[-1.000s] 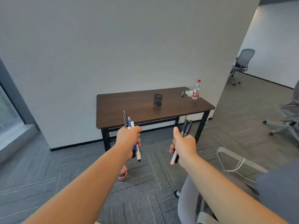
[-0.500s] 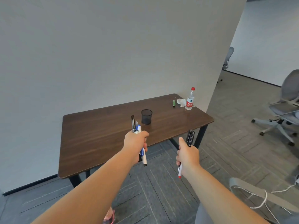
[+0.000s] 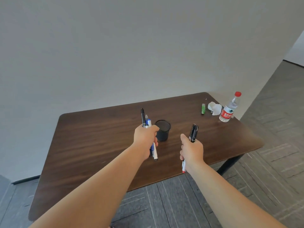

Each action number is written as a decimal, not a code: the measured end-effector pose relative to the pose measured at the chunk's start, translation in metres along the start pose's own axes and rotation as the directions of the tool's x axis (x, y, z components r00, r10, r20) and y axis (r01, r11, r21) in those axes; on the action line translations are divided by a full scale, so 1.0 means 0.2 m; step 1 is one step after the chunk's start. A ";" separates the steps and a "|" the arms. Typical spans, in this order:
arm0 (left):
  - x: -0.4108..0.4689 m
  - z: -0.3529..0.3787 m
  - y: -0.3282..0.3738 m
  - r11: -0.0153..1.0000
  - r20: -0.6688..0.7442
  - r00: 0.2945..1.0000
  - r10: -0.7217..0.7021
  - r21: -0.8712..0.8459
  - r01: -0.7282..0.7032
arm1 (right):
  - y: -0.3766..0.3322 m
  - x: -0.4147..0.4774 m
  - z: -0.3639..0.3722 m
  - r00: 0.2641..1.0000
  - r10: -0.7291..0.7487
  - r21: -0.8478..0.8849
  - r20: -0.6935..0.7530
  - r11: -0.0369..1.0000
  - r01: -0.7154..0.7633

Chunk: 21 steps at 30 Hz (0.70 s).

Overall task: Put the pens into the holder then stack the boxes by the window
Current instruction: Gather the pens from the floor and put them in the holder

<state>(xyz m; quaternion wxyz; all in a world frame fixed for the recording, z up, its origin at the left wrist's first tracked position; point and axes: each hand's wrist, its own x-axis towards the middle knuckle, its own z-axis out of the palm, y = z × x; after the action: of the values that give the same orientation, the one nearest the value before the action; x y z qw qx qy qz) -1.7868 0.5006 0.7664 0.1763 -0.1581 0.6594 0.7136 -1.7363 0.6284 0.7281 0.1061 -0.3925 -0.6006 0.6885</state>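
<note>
A black mesh pen holder (image 3: 163,130) stands upright near the middle of the dark wooden table (image 3: 98,145). My left hand (image 3: 145,139) is closed around a bunch of pens (image 3: 146,120), black, blue and white, just left of the holder and touching its side in view. My right hand (image 3: 191,151) grips other pens (image 3: 193,132), black ones pointing up and a white one with a red tip below the fist, to the right of the holder. No boxes or window are in view.
At the table's far right corner stand a water bottle (image 3: 229,108) with a red cap, a crumpled white tissue (image 3: 214,108) and a small green object (image 3: 203,108). A plain wall runs behind the table. Grey floor lies to the right and in front.
I have come closer to the table; both hands with their pens now hover over the tabletop, flanking the holder. The chairs and window have left the view.
</note>
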 end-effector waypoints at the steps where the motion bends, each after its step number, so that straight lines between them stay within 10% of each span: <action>1: 0.08 0.02 0.02 1.000 -0.003 1.000 -0.008 0.002 0.008 | -0.02 0.07 0.05 1.000 0.003 -0.002 -0.006 1.000 -0.003; 21: 1.27 0.38 -0.05 0.983 -0.162 0.973 0.166 -0.055 -0.177 | -0.05 1.09 0.59 0.983 0.017 0.064 -0.183 0.998 -0.005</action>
<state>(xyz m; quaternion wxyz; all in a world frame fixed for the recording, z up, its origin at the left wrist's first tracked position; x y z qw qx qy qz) -2.0082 0.5876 0.6477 0.0558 -0.1621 0.6573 0.7339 -1.9639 0.6786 0.6440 0.1694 -0.4542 -0.5641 0.6684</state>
